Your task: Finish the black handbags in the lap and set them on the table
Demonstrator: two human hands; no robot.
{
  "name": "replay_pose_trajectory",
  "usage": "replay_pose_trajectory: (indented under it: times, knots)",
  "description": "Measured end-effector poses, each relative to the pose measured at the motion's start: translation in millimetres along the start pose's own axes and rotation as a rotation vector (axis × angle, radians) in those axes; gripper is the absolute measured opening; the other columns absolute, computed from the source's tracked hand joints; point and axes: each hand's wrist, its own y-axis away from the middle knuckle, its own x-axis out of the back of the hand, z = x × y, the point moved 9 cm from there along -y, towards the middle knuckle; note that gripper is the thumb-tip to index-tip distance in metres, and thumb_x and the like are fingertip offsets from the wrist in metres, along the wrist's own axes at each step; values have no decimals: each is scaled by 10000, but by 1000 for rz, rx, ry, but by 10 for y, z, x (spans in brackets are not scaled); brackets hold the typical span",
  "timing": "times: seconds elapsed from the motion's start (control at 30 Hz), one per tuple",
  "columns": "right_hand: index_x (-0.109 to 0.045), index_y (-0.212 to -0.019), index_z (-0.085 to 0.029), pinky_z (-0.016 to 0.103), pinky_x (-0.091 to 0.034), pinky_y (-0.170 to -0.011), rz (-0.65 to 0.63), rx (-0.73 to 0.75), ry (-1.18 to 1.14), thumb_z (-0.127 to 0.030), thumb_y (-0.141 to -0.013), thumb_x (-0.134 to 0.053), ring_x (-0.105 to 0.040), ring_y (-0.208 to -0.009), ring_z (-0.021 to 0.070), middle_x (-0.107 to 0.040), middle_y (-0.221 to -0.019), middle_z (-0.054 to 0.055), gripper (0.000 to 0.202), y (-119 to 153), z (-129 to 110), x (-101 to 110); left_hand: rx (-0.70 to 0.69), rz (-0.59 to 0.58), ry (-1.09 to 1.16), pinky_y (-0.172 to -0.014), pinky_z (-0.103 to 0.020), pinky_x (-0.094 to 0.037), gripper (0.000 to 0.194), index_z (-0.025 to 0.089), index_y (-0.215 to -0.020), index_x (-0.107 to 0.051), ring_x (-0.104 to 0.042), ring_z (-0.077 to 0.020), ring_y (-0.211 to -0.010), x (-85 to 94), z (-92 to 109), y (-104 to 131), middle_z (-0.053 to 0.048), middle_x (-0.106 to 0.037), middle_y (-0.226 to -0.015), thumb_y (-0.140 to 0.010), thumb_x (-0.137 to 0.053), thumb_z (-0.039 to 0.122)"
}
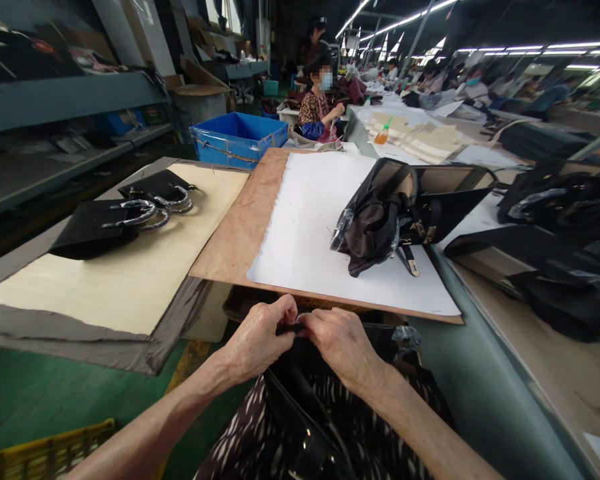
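Observation:
Both hands meet at the centre, just below the front edge of the work board. My left hand [263, 333] pinches a small dark piece between thumb and fingers. Close beside it, my right hand [337, 340] is closed on the same dark piece, where a bit of shiny metal shows. This piece seems to belong to the black bag [305, 427] lying on my lap, with straps and gold-coloured fittings. Part of the bag is hidden by my hands and forearms. Some clear plastic wrap [407, 339] shows to the right of my right hand.
A black bag with dark lining [375, 227] lies on white paper [300, 220] over a brown board [230, 233]. Two black bags [97, 227] with wrapped handles rest at left. A blue bin [235, 137], a seated person [320, 107] and more black bags [570, 267] are beyond or right.

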Motion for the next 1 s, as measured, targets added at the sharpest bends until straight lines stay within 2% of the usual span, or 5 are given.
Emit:
replay_pose_trajectory:
  times: [0.2,0.47,0.7,0.83,1.0]
  knots:
    - [-586,-795,-230,255,-339,-587,-35,0,-14,-216,-849,-476,-575,-670,145,-639,-719,-24,123,-28,-34,-12,18,-3,75,-540,-197,-297,133,193,-782,-420,-449,-92,-566,-16,-37,24,69,-503,-580,-692,-499,135]
    - [-566,-932,-230,250,-347,-582,-77,-6,-3,-212,-834,-482,-600,-710,162,-656,-801,-3,130,-40,-69,24,20,4,72,-560,-202,-307,228,204,-852,-427,-466,-94,-561,20,34,56,78,-552,-591,-672,-465,69]
    - [-572,-895,-240,256,-306,-544,-215,115,-15,-175,-825,-444,-608,-657,169,-666,-733,-3,160,-46,-205,-56,36,29,179,-499,-196,-286,215,192,-825,-418,-417,-83,-512,99,10,113,89,-494,-539,-697,-589,220]
    - [-594,-815,-222,245,-309,-567,-289,40,-38,-122,-820,-402,-605,-662,151,-661,-696,4,217,-11,-110,71,17,141,353,-550,-200,-342,182,172,-824,-428,-455,-89,-574,246,-2,205,51,-514,-611,-798,-495,339]
    - [-606,-718,-169,240,-326,-579,-371,-106,31,-181,-782,-431,-588,-705,168,-645,-715,57,186,-78,225,443,75,218,590,-646,-234,-415,231,158,-803,-442,-506,-114,-646,356,-103,292,7,-537,-671,-836,-423,386]
